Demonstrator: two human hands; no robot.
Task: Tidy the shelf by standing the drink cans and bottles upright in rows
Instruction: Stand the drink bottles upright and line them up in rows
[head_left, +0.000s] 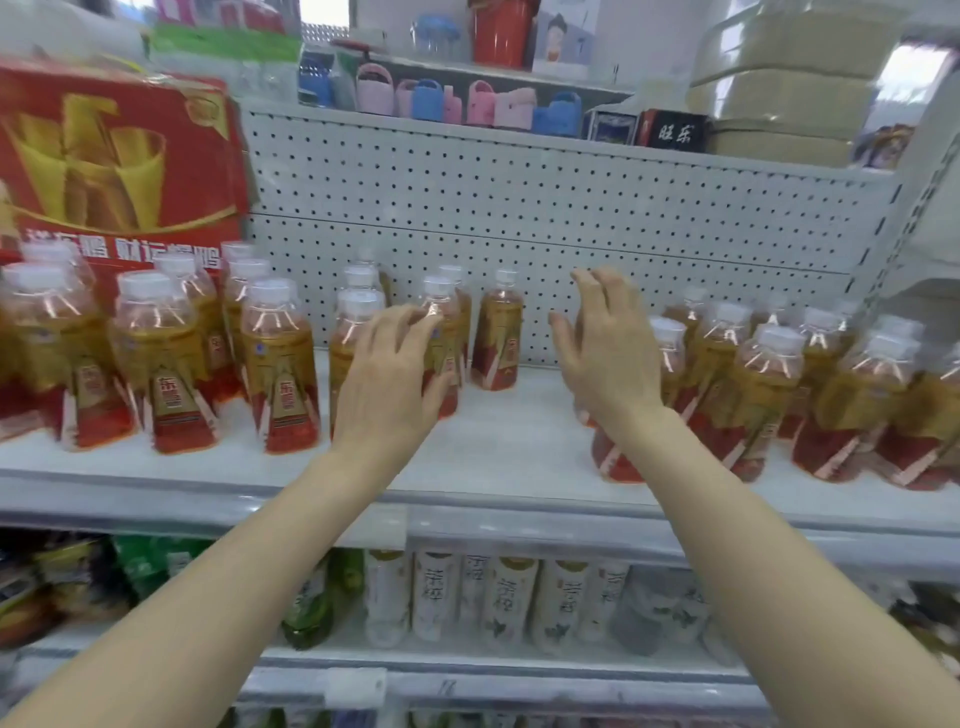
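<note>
The head camera looks at a white shop shelf (493, 452) with a perforated grey back panel (519, 197), where clear plastic drink bottles of amber liquid with white caps and red-and-gold labels stand upright. The left hand (387, 379) reaches in at the middle of the shelf and grips one of these amber drink bottles (449, 358), fingertips curled at its shoulder and thumb against its lower label; motion blur softens the contact. Just left of that bottle stands another white-capped bottle (361, 304), half hidden by the hand, and just right of it a lone bottle (497, 338) stands near the back panel. The right hand (608, 343) hovers above the shelf to the right of the lone bottle, its fingers loosely spread and holding nothing. A left cluster of bottles (171, 353) fills the shelf's left end in rough rows, and a right cluster of bottles (779, 384) crowds the right end, one of them partly behind the right wrist near the front edge. A large red cardboard carton with gold print (114, 156) stands behind the left cluster. The shelf below holds white-labelled bottles (509, 603) and green bottles (311, 608). The shelf above carries small pink and blue plastic items (467, 104).
</note>
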